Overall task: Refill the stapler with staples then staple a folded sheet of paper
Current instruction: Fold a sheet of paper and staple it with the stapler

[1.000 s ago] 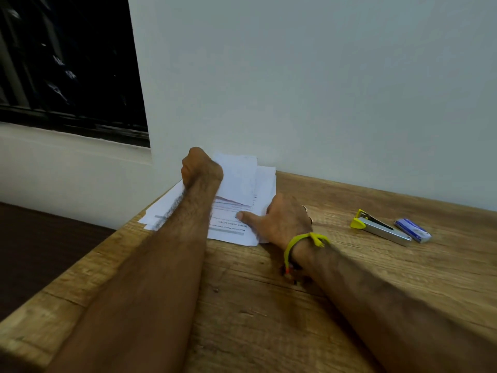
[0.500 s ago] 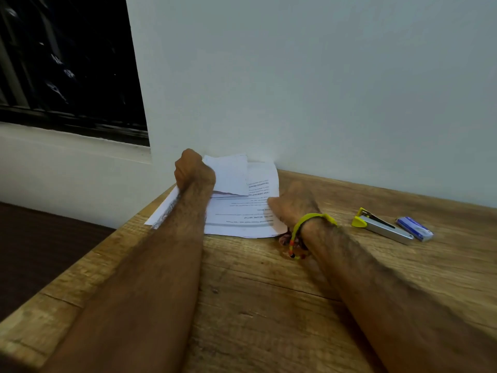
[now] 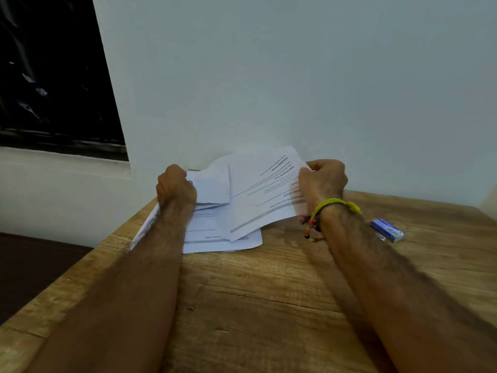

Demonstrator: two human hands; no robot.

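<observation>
On a wooden table (image 3: 269, 305) against a pale wall, the right hand (image 3: 322, 181) pinches a lifted printed white sheet (image 3: 261, 195); the left hand (image 3: 174, 187) grips folded white paper (image 3: 212, 187). A blue staple box (image 3: 387, 229) lies beside the right wrist.

Surface: wooden table (image 3: 269, 305) set against the wall.
Far left corner: printed papers (image 3: 215, 238).
Right edge: blue staple box (image 3: 387, 229).
</observation>
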